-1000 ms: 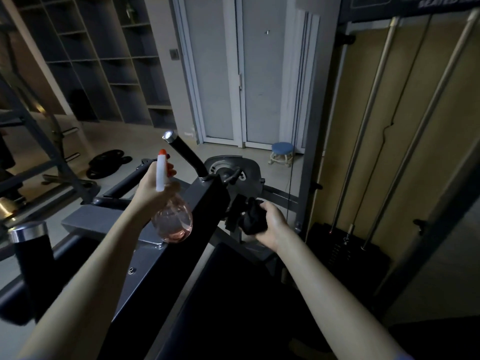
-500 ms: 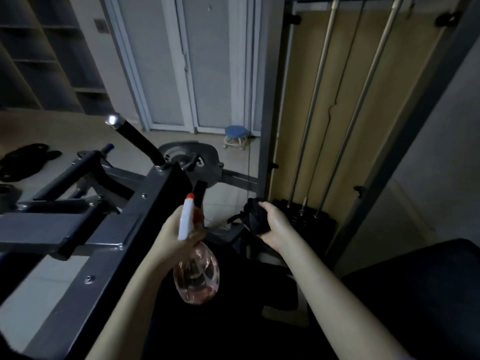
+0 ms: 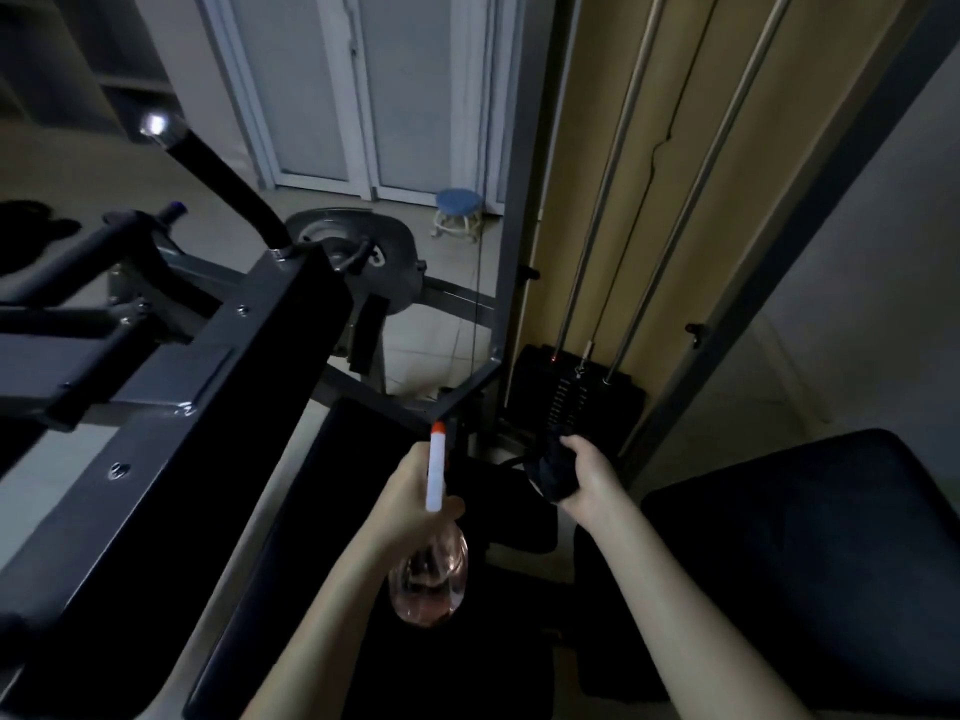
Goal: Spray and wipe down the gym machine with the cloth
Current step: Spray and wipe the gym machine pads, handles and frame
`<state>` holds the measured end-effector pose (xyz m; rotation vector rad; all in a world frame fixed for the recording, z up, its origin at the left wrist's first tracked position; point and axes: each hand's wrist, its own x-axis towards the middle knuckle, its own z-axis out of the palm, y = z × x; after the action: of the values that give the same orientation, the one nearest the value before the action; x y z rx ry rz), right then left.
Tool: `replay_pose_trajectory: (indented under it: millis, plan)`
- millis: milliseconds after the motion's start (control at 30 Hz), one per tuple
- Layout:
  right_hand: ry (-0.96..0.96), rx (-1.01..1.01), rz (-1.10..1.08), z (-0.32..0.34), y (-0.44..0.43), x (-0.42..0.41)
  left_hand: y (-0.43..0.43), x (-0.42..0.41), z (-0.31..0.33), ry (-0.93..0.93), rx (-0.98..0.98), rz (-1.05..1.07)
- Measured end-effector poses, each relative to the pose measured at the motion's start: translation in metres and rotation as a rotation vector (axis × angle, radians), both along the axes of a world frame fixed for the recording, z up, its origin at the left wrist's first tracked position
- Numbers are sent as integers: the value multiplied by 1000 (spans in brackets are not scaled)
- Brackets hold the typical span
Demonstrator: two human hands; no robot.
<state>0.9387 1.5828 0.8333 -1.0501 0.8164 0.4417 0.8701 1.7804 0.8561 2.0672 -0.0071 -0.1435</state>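
L hand [image 3: 408, 493] wrapped round spray bottle [image 3: 431, 579], nozzle up. R hand [image 3: 592, 475] clutches bunched dark cloth [image 3: 550, 470], just short of gym machine frame [image 3: 467, 392]. Risk: in dim light, overspray may reach weight stack [image 3: 571, 387] beyond and leave unwiped slick patches.

Your left hand [image 3: 410, 498] grips a pinkish spray bottle [image 3: 430, 579], its white nozzle pointing up at the machine frame [image 3: 218, 366]. Your right hand [image 3: 589, 478] holds a bunched dark cloth [image 3: 553, 467] just beside the weight stack [image 3: 571, 392].
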Motion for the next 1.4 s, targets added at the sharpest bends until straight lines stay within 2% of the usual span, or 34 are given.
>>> replay_pose_trajectory:
  millis: [200,433,633,833,1000,1200,1400]
  plan:
    - [-4,82,184,-11,-17,-14,-36,-51,-3,38,75,150]
    - [59,80,515,-37,-46,-86,-117,-173,0,11,144,366]
    - [48,49,668,-34,-43,-142,-154,-248,-3,40,29,546]
    - [-43,-39,731,-30,-53,-202,-167,-296,-27,19,105,562]
    - [-34,-70,596,-43,-97,-269,-191,-337,-39,-3,164,411]
    - [143,-85,302,-69,-181,-346,-242,-371,-82,210,147,171]
    - [219,-103,-21,-85,-302,-396,-337,-370,-110,280,235,-154]
